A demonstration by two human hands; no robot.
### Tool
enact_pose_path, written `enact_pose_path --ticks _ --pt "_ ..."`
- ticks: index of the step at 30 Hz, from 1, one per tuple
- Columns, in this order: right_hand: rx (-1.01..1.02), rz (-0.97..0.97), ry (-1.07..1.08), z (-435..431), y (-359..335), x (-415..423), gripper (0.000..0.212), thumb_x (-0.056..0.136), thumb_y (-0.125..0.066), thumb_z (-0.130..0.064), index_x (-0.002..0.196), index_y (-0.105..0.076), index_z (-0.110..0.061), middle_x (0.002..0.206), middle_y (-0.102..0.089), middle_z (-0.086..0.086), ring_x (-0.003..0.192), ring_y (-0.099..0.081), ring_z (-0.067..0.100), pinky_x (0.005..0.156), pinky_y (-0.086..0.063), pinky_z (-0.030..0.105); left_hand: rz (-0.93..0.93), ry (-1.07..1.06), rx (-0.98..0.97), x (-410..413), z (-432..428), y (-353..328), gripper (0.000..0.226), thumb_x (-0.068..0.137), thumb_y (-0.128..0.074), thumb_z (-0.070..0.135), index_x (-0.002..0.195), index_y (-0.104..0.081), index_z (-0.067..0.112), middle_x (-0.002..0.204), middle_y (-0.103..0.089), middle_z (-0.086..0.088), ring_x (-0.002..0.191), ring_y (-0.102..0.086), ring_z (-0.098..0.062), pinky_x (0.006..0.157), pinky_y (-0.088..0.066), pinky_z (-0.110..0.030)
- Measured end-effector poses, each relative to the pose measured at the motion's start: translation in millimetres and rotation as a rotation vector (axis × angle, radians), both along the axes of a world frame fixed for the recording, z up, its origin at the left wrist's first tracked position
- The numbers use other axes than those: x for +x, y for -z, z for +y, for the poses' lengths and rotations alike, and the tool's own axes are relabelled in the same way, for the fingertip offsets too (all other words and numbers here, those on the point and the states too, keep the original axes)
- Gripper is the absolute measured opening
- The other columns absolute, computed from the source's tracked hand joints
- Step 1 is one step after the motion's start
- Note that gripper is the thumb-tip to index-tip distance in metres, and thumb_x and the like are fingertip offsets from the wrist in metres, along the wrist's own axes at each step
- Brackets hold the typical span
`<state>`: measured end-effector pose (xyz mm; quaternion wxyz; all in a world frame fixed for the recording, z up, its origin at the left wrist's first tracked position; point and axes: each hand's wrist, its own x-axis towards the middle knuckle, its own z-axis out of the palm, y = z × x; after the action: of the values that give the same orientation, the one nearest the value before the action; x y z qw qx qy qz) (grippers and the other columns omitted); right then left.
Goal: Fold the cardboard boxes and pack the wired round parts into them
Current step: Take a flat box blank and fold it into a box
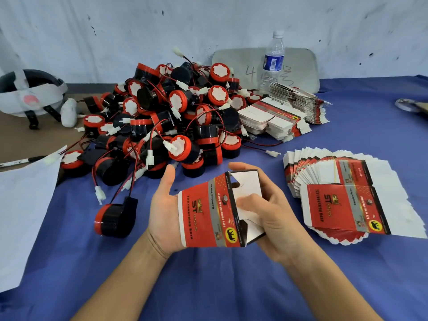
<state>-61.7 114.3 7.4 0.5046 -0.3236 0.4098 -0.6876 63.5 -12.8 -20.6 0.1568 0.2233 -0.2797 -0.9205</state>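
Observation:
A red, partly opened cardboard box is held up between my two hands over the blue cloth. My left hand cradles its printed side from the left with the palm. My right hand grips the open white end, the thumb pressing a flap inward. A big pile of black-and-red wired round parts lies just beyond the hands. One round part lies alone on the cloth to the left of my left hand.
Fanned flat box blanks lie right of my hands, with more stacks behind the pile. A water bottle stands at the back by a grey board. White paper and a helmet are on the left.

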Motion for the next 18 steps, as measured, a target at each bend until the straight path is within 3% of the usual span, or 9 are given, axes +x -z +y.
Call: enact_pose_path --ticks 1,2,3,5,10,14,18 --pt "0.001 0.023 0.006 0.2 0.1 0.0 0.049 0.068 -0.053 0.0 0.108 -0.066 -0.026 0.085 -0.066 0.002 0.07 -0.06 0.017 0.058 -0.053 0.028 0.096 0.056 0.171 1.0 -1.4 -1.0 0.1 0.064 -0.084 0.051 0.139 -0.046 -0.003 0.141 -0.047 -0.027 0.124 -0.051 -0.045 0.105 -0.033 -0.058" --pt "0.004 0.045 0.008 0.2 -0.3 0.0 0.049 0.068 -0.052 0.0 0.107 -0.066 -0.027 0.085 -0.066 0.001 0.07 -0.059 0.017 0.058 -0.053 0.028 0.253 0.187 0.222 1.1 -2.1 -6.2 0.094 0.071 -0.083 0.044 0.14 -0.043 -0.005 0.143 -0.042 -0.028 0.126 -0.047 -0.047 0.107 -0.029 -0.058" --pt "0.002 0.065 0.006 0.5 -0.5 -0.3 0.049 0.069 -0.052 0.0 0.107 -0.066 -0.027 0.085 -0.066 0.0 0.07 -0.059 0.017 0.057 -0.053 0.027 0.181 0.176 0.173 2.8 -3.2 -5.6 0.093 0.075 -0.081 0.043 0.142 -0.039 -0.006 0.147 -0.037 -0.027 0.13 -0.042 -0.046 0.111 -0.022 -0.056" --pt "-0.012 0.105 -0.005 1.0 -0.7 -0.7 0.049 0.07 -0.051 0.001 0.107 -0.065 -0.027 0.085 -0.066 -0.002 0.071 -0.06 0.016 0.057 -0.052 0.026 0.214 0.202 0.119 1.6 -0.5 -3.4 0.092 0.08 -0.075 0.045 0.144 -0.034 -0.007 0.151 -0.031 -0.026 0.136 -0.035 -0.043 0.115 -0.013 -0.052" --pt "-0.073 0.134 -0.047 2.9 0.0 -0.4 0.05 0.072 -0.046 -0.003 0.112 -0.065 -0.028 0.089 -0.066 -0.002 0.078 -0.062 0.015 0.063 -0.053 0.027 0.36 0.266 0.217 2.8 1.2 -7.0 0.084 0.083 -0.075 0.037 0.142 -0.036 -0.009 0.143 -0.039 -0.034 0.131 -0.04 -0.048 0.112 -0.024 -0.057" --pt "-0.089 -0.159 -0.064 5.1 -2.7 -3.5 0.042 0.07 -0.041 -0.016 0.094 -0.074 -0.025 0.088 -0.07 0.0 0.074 -0.065 0.013 0.061 -0.053 0.025 0.297 0.121 0.102 6.5 -2.9 -6.3 0.06 0.093 -0.063 0.031 0.135 -0.047 -0.009 0.136 -0.049 -0.032 0.129 -0.045 -0.046 0.112 -0.025 -0.053" --pt "-0.116 -0.16 -0.015 3.2 -1.0 -4.7 0.047 0.078 -0.039 -0.027 0.113 -0.069 -0.027 0.109 -0.067 0.001 0.093 -0.061 0.017 0.071 -0.049 0.033 0.308 0.096 0.043 7.2 -2.6 -5.3 0.068 0.074 -0.084 0.02 0.127 -0.054 -0.012 0.125 -0.057 -0.034 0.115 -0.056 -0.05 0.1 -0.039 -0.059"
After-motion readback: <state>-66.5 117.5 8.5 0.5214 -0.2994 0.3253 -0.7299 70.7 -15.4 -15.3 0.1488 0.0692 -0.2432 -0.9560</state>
